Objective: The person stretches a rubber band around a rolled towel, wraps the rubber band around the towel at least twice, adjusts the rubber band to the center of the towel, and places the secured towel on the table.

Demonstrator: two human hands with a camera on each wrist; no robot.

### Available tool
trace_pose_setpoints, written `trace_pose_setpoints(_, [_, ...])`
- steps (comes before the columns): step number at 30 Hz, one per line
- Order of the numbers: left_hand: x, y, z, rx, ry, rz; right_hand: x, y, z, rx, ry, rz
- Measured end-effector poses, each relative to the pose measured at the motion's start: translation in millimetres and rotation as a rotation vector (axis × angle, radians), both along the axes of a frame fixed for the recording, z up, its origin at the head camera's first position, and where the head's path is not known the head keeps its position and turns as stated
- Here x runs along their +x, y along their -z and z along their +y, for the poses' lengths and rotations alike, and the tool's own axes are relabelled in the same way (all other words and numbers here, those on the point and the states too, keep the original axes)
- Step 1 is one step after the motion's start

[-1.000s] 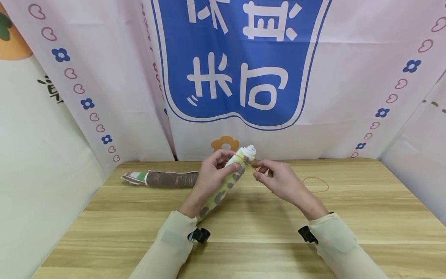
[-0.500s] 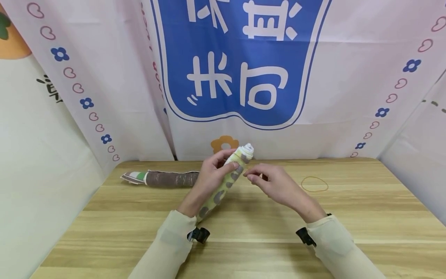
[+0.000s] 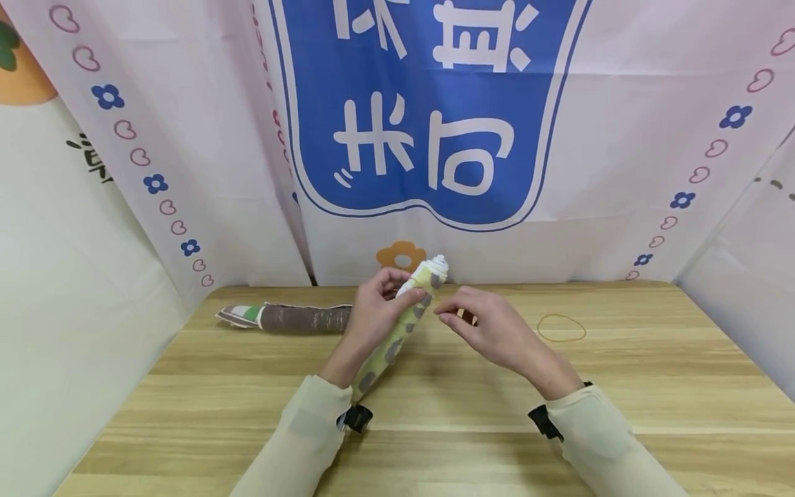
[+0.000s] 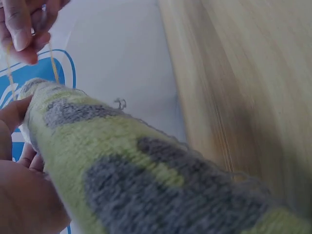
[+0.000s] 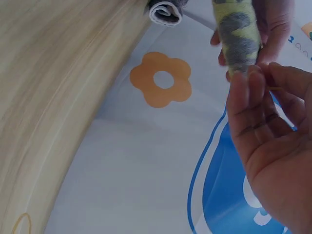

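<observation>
A rolled towel [image 3: 393, 348], yellow-green with grey spots and a white upper end, leans up and to the right over the table. My left hand [image 3: 375, 307] grips it near the upper end, thumb lying along the front. Just right of that end is my right hand [image 3: 493, 328], fingertips drawn together. In the left wrist view, two strands of a thin yellow rubber band [image 4: 53, 63] stretch from the right fingertips to the end of the towel. From the right wrist, the towel [image 5: 238, 34] shows behind the pinching fingers.
A second rolled towel [image 3: 304, 319], brown with a green-and-white end, lies at the back left of the wooden table [image 3: 459, 449]. Another rubber band [image 3: 562, 341] rests loose on the right. A printed cloth [image 3: 621, 172] hangs behind the table's back edge.
The right hand has moved slightly left and down from the towel's upper end. The towel's tip has shifted a little left, still in the left hand.
</observation>
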State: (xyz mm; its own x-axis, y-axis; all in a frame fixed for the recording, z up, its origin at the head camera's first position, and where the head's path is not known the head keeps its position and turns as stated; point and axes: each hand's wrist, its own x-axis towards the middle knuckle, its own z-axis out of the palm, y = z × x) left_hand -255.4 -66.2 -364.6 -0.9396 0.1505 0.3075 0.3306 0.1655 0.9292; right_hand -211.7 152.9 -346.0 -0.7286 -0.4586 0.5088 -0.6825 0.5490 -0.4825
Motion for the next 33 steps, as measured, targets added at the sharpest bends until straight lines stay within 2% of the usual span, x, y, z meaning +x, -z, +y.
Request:
trace_pose_setpoints(7, [-4.2,0.0,-4.0,0.024,0.001,-0.009,-4.5,3.9,9.4,-0.015,0.079,-0.122])
trace_pose_setpoints(14, [-4.9,-2.0,-8.2,-0.052,0.040,0.103,-10.2,7.4,17.8,-0.058,0.190,-0.188])
trace_pose_setpoints(17, [-5.9,-0.6,-8.5,-0.084,0.060,0.136,-12.1,9.3,18.2,-0.042,0.248,-0.193])
trace_pose_setpoints(24, [-5.3,-1.4,-7.2,-0.086,0.109,0.194,-13.5,12.1,23.0,0.010,0.360,-0.128])
trace_pose_setpoints(29, [-3.8,-3.4,-6.7,-0.072,0.125,0.180,-14.4,10.7,27.7,0.041,0.388,-0.163])
trace_pose_setpoints(33, [-2.7,-3.6,-5.7,-0.060,0.116,0.176,-16.1,10.6,28.5,0.093,0.369,-0.146])
